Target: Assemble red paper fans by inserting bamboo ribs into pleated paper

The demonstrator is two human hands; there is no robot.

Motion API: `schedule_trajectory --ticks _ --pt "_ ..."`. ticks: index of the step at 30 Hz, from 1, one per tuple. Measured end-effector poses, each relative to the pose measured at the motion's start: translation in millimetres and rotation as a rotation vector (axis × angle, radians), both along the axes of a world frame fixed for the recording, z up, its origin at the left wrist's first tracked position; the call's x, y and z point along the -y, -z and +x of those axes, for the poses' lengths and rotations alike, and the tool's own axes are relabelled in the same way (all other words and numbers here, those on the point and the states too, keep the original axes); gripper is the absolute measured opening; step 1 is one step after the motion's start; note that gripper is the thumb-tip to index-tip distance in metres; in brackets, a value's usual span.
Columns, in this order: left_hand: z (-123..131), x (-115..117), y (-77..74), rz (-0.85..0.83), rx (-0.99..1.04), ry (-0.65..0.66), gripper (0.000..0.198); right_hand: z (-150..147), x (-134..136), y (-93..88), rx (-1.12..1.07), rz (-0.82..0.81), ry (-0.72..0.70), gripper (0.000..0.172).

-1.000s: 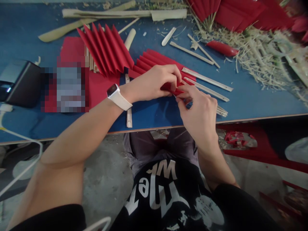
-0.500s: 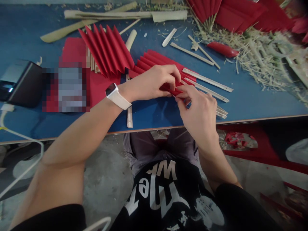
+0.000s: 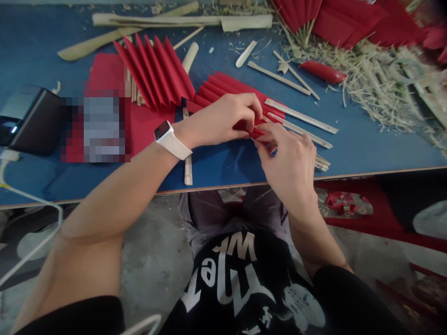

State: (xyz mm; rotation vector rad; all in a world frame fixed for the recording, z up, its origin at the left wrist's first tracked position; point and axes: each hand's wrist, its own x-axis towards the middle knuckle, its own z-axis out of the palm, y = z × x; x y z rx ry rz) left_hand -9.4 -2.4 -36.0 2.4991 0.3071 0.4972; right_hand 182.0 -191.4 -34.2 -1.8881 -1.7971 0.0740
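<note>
A red pleated paper fan (image 3: 230, 88) lies partly beneath my left hand (image 3: 226, 118), whose bent fingers pinch a fold at its near end. My right hand (image 3: 288, 151) meets it there, thumb and forefinger closed on the same red paper edge, with a sliver of something pale at the fingertips. Light wooden fan sticks (image 3: 303, 130) stick out to the right, some inside the folds; the lowest are partly hidden behind my right hand. Under my left wrist is another wooden strip (image 3: 188, 170). A second pleated red paper (image 3: 157, 72) stands to the left.
A black device (image 3: 31, 121) with a white cable sits at the left, near a blurred-out object (image 3: 104, 128) on red paper. Bamboo pieces (image 3: 181, 21) lie along the back. Shavings (image 3: 377, 93), a red-handled tool (image 3: 323, 71) and more red fans (image 3: 300, 14) occupy the right.
Almost nothing differs. Both hands keep their pinch on the paper, and my right hand has shifted very slightly.
</note>
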Motion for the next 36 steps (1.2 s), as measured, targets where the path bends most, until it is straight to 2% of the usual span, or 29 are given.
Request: schedule_trajectory --ticks 8,14,20,26,31,36 --pt "1 2 -3.0 0.002 -0.021 0.022 0.015 5 5 4.8 -0.07 0.05 -0.03 0.042" --pt "1 4 -4.0 0.01 -0.034 0.001 0.017 10 23 5.9 -0.146 0.101 -0.07 0.045" --pt "0 6 -11.6 0.03 -0.051 -0.021 0.017 20 38 14.7 -0.072 0.257 0.042 0.032" --pt "2 9 -12.9 0.02 -0.074 -0.037 0.021 20 19 20.4 -0.042 0.21 0.046 0.023" --pt "3 6 -7.8 0.002 -0.073 -0.025 0.024 16 1 16.7 -0.022 0.153 0.024 0.012" --pt "2 3 -3.6 -0.005 -0.046 0.001 0.021 16 -1 11.1 -0.016 0.132 -0.011 0.007"
